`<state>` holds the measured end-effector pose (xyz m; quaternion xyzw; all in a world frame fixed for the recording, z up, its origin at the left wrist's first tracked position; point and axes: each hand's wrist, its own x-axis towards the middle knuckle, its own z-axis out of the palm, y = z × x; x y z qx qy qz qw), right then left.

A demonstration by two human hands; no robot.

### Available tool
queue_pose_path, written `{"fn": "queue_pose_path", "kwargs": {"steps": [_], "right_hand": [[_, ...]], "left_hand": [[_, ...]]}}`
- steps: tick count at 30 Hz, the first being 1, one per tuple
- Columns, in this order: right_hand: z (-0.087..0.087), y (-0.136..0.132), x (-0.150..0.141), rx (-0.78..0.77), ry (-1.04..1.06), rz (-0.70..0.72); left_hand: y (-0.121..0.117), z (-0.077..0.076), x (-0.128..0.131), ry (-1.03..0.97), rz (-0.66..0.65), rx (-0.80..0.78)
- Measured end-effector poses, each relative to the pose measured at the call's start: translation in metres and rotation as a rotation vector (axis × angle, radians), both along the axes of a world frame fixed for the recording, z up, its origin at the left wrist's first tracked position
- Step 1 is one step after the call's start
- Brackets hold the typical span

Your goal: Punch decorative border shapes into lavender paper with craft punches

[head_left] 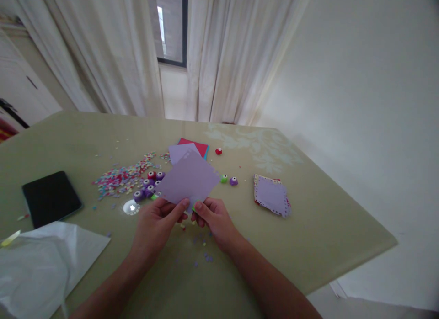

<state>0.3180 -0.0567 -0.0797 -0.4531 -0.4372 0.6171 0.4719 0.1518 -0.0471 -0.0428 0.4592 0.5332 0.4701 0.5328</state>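
A lilac paper sheet (pixel 190 177) is held up over the table, turned so one corner points at me. My left hand (pixel 161 218) pinches it near that corner between thumb and fingers. Beside it, my right hand (pixel 212 218) closes on a small green paper punch (pixel 194 206) at the sheet's near corner; most of the punch is hidden by the fingers. Along the sheet's far left edge, near the top corner, some small cut-outs show. Loose lilac paper bits (pixel 207 257) lie on the table below my hands.
Purple and red punches with eye-like dots (pixel 148 190) cluster left of the sheet, near a confetti heap (pixel 120 178). More paper (pixel 194 147) lies behind. A stack of edge-punched sheets (pixel 272 195) is at right. A black tablet-like slab (pixel 51 198) and a white plastic bag (pixel 48 264) are left.
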Motion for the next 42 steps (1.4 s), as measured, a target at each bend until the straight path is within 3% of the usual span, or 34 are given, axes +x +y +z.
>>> {"fn": "queue_pose_path", "kwargs": {"steps": [6, 18, 23, 29, 33, 39, 42], "right_hand": [[-0.001, 0.000, -0.001, 0.001, -0.009, -0.011], [0.003, -0.003, -0.010, -0.015, 0.058, -0.107], [0.004, -0.004, -0.007, 0.024, 0.088, -0.058], [0.010, 0.009, 0.019, 0.004, 0.181, -0.338], [0.012, 0.024, 0.046, 0.089, -0.030, -0.439], [0.008, 0.033, 0.079, 0.279, -0.726, -0.319], [0.002, 0.035, 0.085, 0.293, -0.939, -0.271]], "left_hand": [[-0.002, 0.005, 0.002, 0.028, 0.008, -0.008], [-0.002, -0.003, 0.002, -0.019, 0.006, -0.015], [-0.002, -0.003, -0.001, -0.056, 0.012, 0.014], [0.001, -0.008, -0.006, -0.037, 0.042, 0.041], [0.001, -0.007, -0.007, -0.017, 0.036, 0.045], [-0.001, -0.005, -0.001, -0.029, -0.045, 0.050], [-0.005, -0.008, 0.006, -0.016, -0.157, 0.021]]}}
